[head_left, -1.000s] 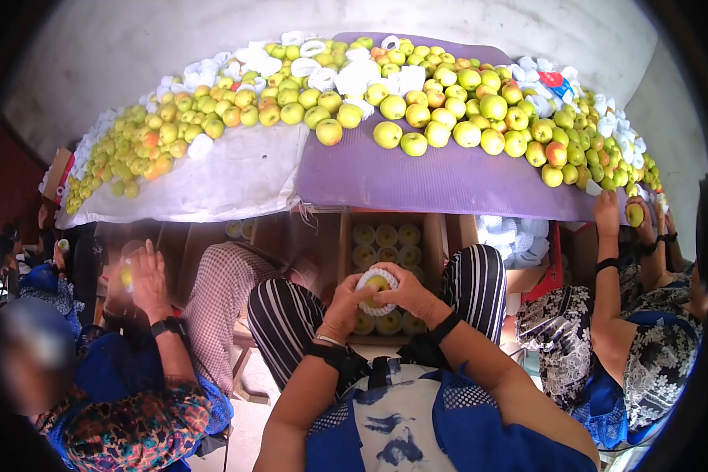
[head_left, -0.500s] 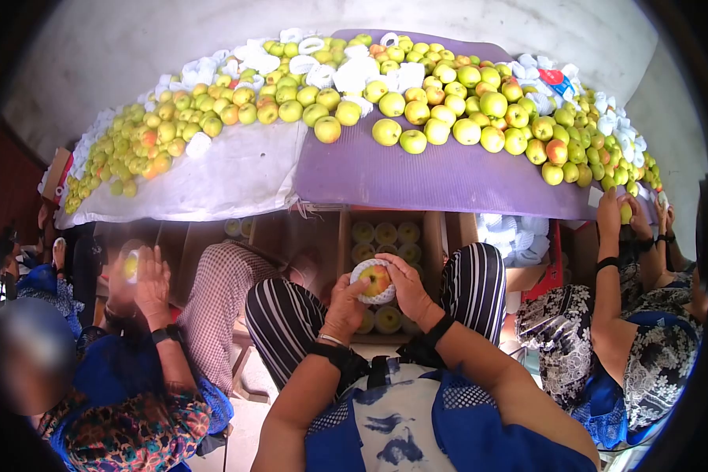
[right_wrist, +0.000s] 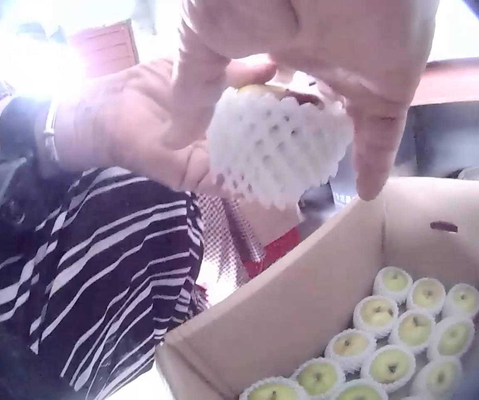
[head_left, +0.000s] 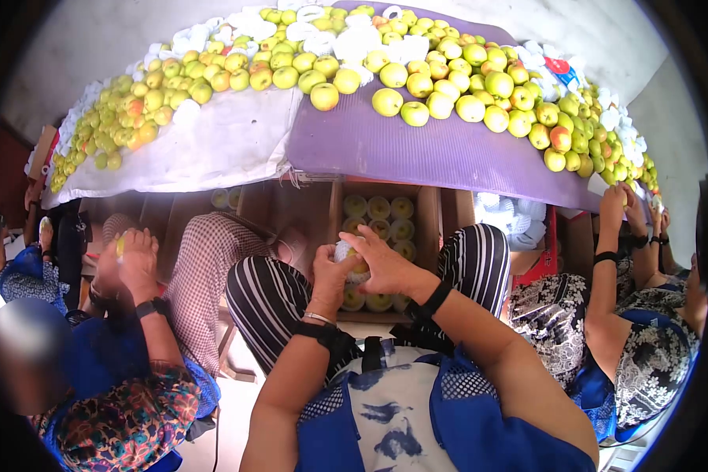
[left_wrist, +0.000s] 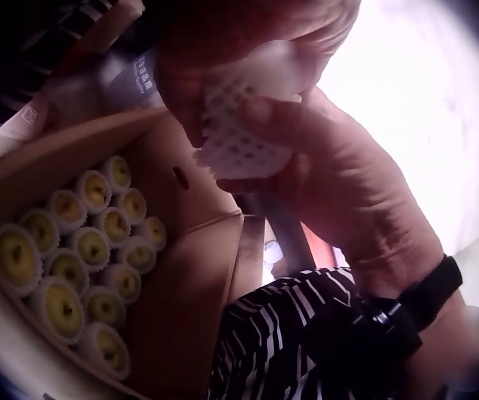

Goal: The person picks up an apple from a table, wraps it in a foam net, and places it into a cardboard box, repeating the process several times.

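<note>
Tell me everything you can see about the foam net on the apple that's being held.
The foam net is a white, soft-looking mesh sleeve with diamond-shaped holes, stretched round an apple whose yellow-green top shows above its rim. Both hands grip it: the left hand cups it from the side, the right hand covers it from above. It is held above an open cardboard box of similarly netted apples.

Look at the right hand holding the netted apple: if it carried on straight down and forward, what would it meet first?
Most likely the cardboard box below, specifically the netted apples already packed in it. The right hand and left hand hold the wrapped apple just above them, though depth is hard to judge.
</note>
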`<move>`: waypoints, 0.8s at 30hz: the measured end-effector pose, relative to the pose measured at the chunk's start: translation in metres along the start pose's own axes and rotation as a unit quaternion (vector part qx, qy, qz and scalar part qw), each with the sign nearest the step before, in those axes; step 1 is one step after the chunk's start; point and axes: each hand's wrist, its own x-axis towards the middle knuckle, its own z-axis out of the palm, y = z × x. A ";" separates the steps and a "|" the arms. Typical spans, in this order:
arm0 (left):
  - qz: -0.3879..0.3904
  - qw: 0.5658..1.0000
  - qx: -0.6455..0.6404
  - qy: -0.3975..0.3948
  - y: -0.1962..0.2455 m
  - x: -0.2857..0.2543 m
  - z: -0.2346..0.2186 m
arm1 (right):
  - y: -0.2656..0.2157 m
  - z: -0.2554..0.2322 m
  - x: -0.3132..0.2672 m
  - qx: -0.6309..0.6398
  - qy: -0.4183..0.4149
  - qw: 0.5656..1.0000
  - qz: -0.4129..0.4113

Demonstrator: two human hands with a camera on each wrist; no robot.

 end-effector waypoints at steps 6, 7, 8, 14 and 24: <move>-0.052 0.994 -0.090 0.039 0.017 -0.005 -0.002 | 0.010 0.013 0.019 0.069 0.044 0.997 -0.014; -0.053 0.994 -0.090 0.040 0.022 -0.006 -0.004 | 0.014 0.013 0.023 0.069 0.043 0.997 -0.012; -0.040 0.992 -0.096 0.071 0.027 -0.007 -0.010 | 0.022 0.014 0.027 0.085 0.055 0.994 0.033; 0.019 0.979 -0.162 0.119 0.045 -0.015 -0.026 | 0.098 0.054 0.036 0.110 0.039 0.973 0.197; 0.021 0.963 -0.241 0.121 0.059 -0.017 -0.017 | 0.149 0.136 0.044 0.042 -0.036 0.959 0.277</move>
